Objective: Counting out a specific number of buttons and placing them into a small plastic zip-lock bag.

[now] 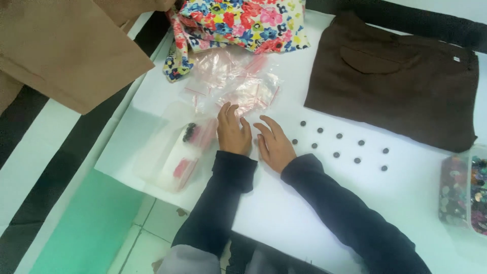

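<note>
Hands, left [232, 133] and right [274, 144], grip open, flat beside crinkly clear bags [236, 83], round dark buttons [337, 144]

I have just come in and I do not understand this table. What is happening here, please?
A person in dark sleeves rests both hands flat on a white table. The left hand lies at the edge of a pile of small clear zip bags; the right hand lies beside it, holding nothing. To the right, small dark buttons are spread in loose rows below a folded brown garment. A floral fabric lies at the top, and a clear box of mixed buttons stands at the right edge.
</note>
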